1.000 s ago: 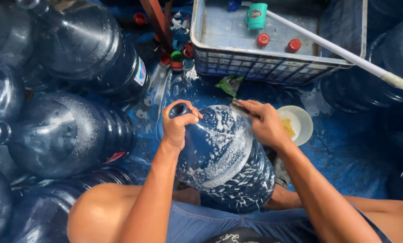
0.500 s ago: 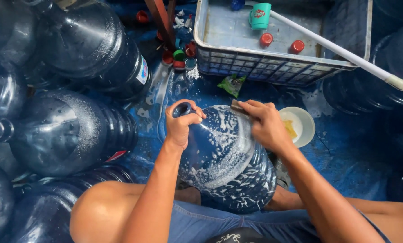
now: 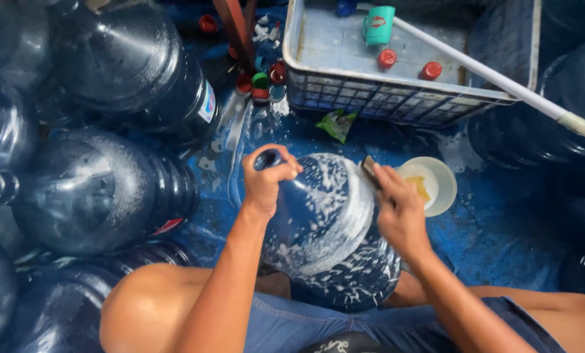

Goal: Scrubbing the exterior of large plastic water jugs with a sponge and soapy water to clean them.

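A large blue water jug (image 3: pixel 325 229) lies tilted between the person's knees on the wet blue floor (image 3: pixel 501 248), neck pointing away from the body, its shoulder and belly streaked with white suds. The left hand (image 3: pixel 266 180) is closed around the jug's neck, steadying it. The right hand (image 3: pixel 400 209) is closed on a small dark scrubbing pad (image 3: pixel 369 171) pressed against the jug's upper right side. The jug looks empty, so probably light for its bulk; the walls are stiff plastic, likely to flex a little under pressure but not fragile. With soap all over it, the round body is judged slippery, and the narrow neck is the surest place to take hold, with the knees bracing the base. Just beyond the right hand sits one shallow white bowl (image 3: pixel 436 186) with something yellowish in it. A white plastic crate (image 3: pixel 397 101) stands further off, holding one teal cup (image 3: pixel 378 25) and two red caps (image 3: pixel 408 64); one long white pole (image 3: pixel 501 82) lies across its rim. A cluster of loose caps (image 3: pixel 260 82), red and green, lies left of the crate, too bunched to count surely. One crumpled green wrapper (image 3: pixel 337 123) lies on the floor. Other jugs (image 3: pixel 103 189) crowd both sides; at least six are partly in view.
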